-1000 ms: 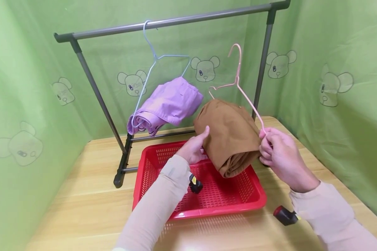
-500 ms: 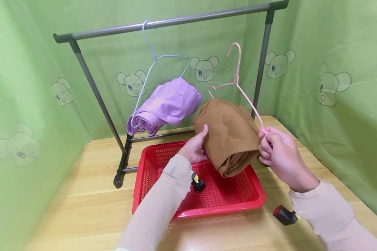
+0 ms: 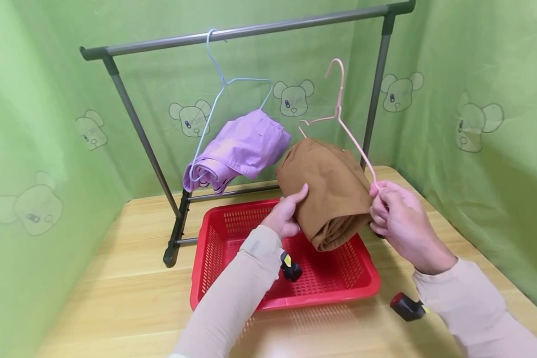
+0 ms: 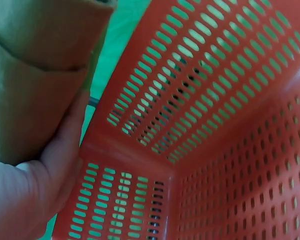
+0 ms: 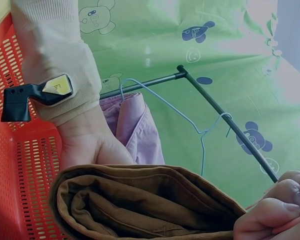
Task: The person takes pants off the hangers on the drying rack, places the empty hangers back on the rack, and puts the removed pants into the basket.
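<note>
A brown folded garment (image 3: 328, 186) hangs over the pink wire hanger (image 3: 350, 134), its rolled layers facing the near side. My right hand (image 3: 398, 219) grips the hanger's lower right corner, its fingers beside the garment's edge. On the garment's left side, my left hand (image 3: 286, 216) holds it with the thumb up against the cloth; its other fingers are mostly hidden beneath. The left wrist view shows this hand (image 4: 45, 180) pressed along the underside of the brown cloth (image 4: 35, 90). The pink hanger's hook stands free of the rack's bar.
A dark metal clothes rack (image 3: 259, 32) stands behind. From its bar hangs a blue hanger (image 3: 209, 117) with a lilac garment (image 3: 246, 144). Below my hands, a red perforated basket (image 3: 313, 301) sits on the wooden table (image 3: 112, 278). Green printed cloth (image 3: 130, 124) surrounds the table.
My left hand has slid slightly to the right along the brown garment. My right hand keeps its grip on the pink hanger almost in place.
</note>
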